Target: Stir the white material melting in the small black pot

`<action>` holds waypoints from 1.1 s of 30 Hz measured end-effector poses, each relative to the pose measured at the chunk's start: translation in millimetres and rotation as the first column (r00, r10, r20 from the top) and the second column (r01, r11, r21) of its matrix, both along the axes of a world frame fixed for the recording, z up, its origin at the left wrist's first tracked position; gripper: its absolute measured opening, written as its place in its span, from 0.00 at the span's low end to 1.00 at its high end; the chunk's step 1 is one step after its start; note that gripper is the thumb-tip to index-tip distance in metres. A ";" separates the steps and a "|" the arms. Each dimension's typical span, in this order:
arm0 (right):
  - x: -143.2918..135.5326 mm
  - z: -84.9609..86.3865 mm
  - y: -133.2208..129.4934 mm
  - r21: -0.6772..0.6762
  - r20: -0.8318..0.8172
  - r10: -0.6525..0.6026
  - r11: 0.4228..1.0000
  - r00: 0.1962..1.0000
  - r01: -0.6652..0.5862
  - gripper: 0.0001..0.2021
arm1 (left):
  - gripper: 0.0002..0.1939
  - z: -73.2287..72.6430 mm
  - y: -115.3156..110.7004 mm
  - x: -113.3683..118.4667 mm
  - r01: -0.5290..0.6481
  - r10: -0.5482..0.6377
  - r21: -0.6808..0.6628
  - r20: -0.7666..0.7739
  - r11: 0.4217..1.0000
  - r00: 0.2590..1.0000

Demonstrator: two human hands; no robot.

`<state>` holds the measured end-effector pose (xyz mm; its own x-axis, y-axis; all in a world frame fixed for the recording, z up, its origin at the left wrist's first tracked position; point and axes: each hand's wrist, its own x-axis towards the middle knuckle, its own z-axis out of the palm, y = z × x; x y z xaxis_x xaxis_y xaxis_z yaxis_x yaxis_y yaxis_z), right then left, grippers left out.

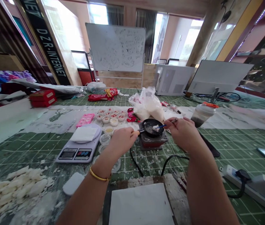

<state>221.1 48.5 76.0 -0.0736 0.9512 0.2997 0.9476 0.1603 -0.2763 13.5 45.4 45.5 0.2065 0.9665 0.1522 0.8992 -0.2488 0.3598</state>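
My left hand (125, 138) is closed round the light handle of a small black frying pan (148, 132). The pan rests on a small dark electric hot plate (151, 143). Between the fingers of my right hand (181, 129) is a thin blue stick (162, 126), its tip down in the pan. White lumpy material (155, 127) lies at that tip, in shallow liquid or melt on the pan's floor. What the stick's far end looks like is partly hidden by my fingers.
Left of the pan stand a kitchen scale (78, 155) and several small filled cups (113, 122). White chunks (17, 187) lie front left. Behind the pan sits a plastic bag of white material (149, 104). Right are a lidded jar (202, 115), a power strip (249, 184) and black cable (134, 161).
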 end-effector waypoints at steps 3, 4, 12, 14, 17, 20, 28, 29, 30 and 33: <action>-0.9 0.4 -0.9 -0.010 -0.029 0.094 0.995 0.995 -0.094 0.17 | 0.14 -1.7 0.7 -0.3 -0.013 0.013 -0.016 0.019 1.000 1.000; -1.5 0.4 -0.5 -0.010 -0.038 0.096 0.995 0.995 -0.097 0.17 | 0.12 -2.1 0.9 -0.5 -0.018 0.019 -0.018 0.020 1.000 1.000; -0.5 1.5 -0.6 -0.008 -0.004 0.062 0.998 0.998 -0.062 0.17 | 0.12 1.1 1.2 -1.2 -0.006 0.004 -0.032 -0.059 0.999 0.998; -1.0 1.7 -0.1 -0.019 -0.032 0.065 0.998 0.997 -0.065 0.17 | 0.13 2.5 0.5 -1.0 -0.012 0.010 -0.030 -0.072 0.999 0.997; 0.1 1.8 0.7 0.000 -0.012 -0.013 1.000 1.000 0.013 0.17 | 0.13 4.6 -1.0 -0.8 0.011 -0.013 -0.025 -0.080 1.000 0.997; 0.5 2.0 -1.4 0.025 -0.026 0.048 0.999 0.998 -0.048 0.16 | 0.14 5.6 -1.4 -0.6 0.018 -0.021 -0.027 -0.114 0.999 0.993; 0.1 -0.8 1.9 0.020 -0.018 -0.007 1.000 1.000 0.007 0.17 | 0.14 5.0 -0.3 1.0 -0.012 0.009 -0.019 -0.146 1.000 0.989; 1.0 -0.6 1.2 0.021 -0.010 0.016 1.000 1.000 -0.016 0.17 | 0.14 5.0 -0.6 1.3 -0.012 0.009 -0.020 -0.146 1.000 0.989; 1.4 -0.3 0.4 0.014 -0.017 0.055 0.998 0.998 -0.055 0.17 | 0.14 4.9 -0.8 1.5 -0.012 0.009 -0.019 -0.143 1.000 0.990; 0.8 0.3 0.0 -0.007 -0.066 0.121 0.992 0.990 -0.122 0.17 | 0.15 3.9 -1.0 1.1 -0.014 0.014 -0.002 -0.127 1.000 0.992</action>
